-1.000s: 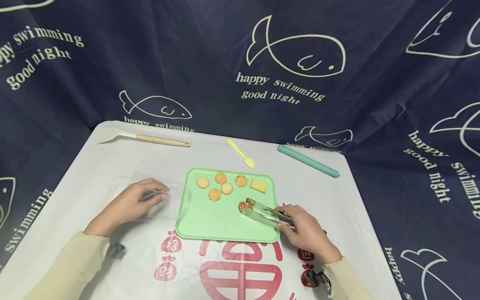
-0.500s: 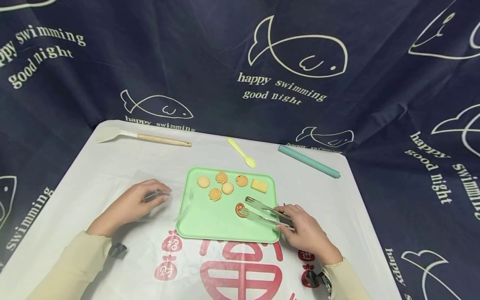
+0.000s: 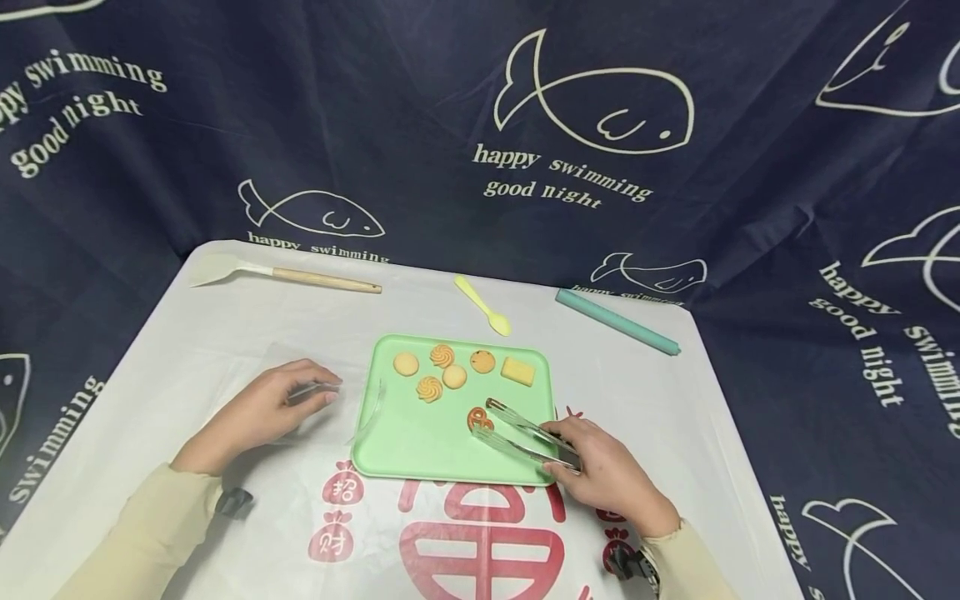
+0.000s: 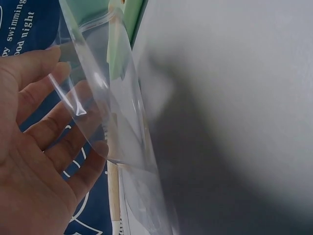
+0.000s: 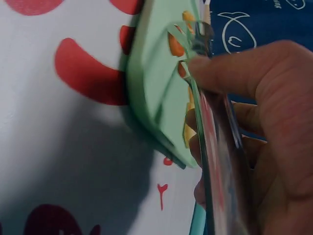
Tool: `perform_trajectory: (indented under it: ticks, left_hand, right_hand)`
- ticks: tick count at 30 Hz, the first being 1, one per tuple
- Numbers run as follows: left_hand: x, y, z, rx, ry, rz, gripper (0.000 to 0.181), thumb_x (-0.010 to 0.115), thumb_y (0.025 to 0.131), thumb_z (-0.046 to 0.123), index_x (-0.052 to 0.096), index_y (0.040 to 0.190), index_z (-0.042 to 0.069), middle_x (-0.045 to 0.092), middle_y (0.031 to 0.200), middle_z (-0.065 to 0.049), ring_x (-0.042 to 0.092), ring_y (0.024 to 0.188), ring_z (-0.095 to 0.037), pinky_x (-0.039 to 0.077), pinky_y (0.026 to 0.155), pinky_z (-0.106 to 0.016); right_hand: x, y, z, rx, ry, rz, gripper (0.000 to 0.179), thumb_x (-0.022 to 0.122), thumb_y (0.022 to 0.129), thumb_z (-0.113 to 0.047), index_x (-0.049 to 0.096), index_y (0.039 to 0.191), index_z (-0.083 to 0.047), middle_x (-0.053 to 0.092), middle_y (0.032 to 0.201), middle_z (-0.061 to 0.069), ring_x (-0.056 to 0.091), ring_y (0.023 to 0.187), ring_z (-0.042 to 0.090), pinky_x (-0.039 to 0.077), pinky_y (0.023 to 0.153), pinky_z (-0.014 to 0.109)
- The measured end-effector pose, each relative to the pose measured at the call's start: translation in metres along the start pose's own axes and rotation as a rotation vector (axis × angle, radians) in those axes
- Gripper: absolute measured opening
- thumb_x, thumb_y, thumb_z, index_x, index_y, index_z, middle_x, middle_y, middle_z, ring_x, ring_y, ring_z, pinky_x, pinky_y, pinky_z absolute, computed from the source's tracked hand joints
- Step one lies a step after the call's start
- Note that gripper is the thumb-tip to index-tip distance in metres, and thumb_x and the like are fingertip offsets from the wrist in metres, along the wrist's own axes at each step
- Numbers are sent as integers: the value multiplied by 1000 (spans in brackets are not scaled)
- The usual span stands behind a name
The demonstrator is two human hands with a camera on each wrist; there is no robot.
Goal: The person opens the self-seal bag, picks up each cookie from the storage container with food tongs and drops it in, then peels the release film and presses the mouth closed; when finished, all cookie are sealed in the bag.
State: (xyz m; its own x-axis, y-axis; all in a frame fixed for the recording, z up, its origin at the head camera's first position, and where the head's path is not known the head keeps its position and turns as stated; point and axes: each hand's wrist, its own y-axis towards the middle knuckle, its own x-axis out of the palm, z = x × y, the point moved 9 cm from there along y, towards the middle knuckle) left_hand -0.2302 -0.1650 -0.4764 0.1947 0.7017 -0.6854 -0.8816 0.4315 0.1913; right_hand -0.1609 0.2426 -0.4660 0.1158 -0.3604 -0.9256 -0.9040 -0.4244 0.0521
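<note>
My left hand [image 3: 270,407] pinches the edge of a clear plastic bag [image 4: 93,58] between thumb and fingertips, left of a green tray [image 3: 405,450]. The bag's mouth gapes toward the tray's left rim. Over the tray's right side, my right hand [image 3: 607,468] grips metal tongs [image 3: 525,452]. Their arms stand apart, the tips right at a brown pretzel-shaped cookie [image 3: 476,417]. Along the tray's far part lie two swirl cookies [image 3: 430,388], two plain round ones [image 3: 406,364], a speckled round one [image 3: 482,361] and a yellow rectangular one [image 3: 517,372].
Behind the tray, a yellow spoon [image 3: 483,307] lies mid-table. A spatula with a wooden handle [image 3: 322,279] is at the back left, a teal stick [image 3: 618,322] at the back right. A dark blue curtain [image 3: 435,125] hangs behind the table.
The pretzel-shaped cookie has shifted slightly left on the tray. My right hand has moved a little left and nearer, and the tongs' tips are wider apart. The left hand stays nearly still.
</note>
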Motion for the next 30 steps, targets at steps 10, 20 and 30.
perform_trajectory:
  ticks: [10, 20, 30]
  left_hand:
    - [-1, -2, 0, 7, 4, 10, 17, 76, 94, 17, 75, 111, 13, 69, 111, 7, 65, 110, -23, 50, 96, -47]
    - [-1, -2, -1, 16, 9, 14, 16, 75, 95, 17, 75, 111, 13, 69, 111, 8, 65, 109, -21, 51, 95, -44]
    - [-3, -3, -4, -5, 7, 6, 16, 74, 96, 18, 75, 111, 14, 69, 112, 8, 64, 111, -23, 50, 97, -47]
  right_hand:
    - [13, -2, -3, 25, 62, -12, 36, 79, 90, -23, 67, 124, -15, 67, 118, -6, 62, 104, 9, 56, 87, 39]
    - [11, 4, -1, 42, 179, 7, 35, 80, 90, -18, 67, 122, -15, 67, 114, -9, 62, 95, 6, 56, 80, 33]
    - [12, 12, -13, -8, 115, -28, 49, 83, 86, -28, 65, 130, -18, 65, 120, -7, 59, 105, 7, 54, 90, 40]
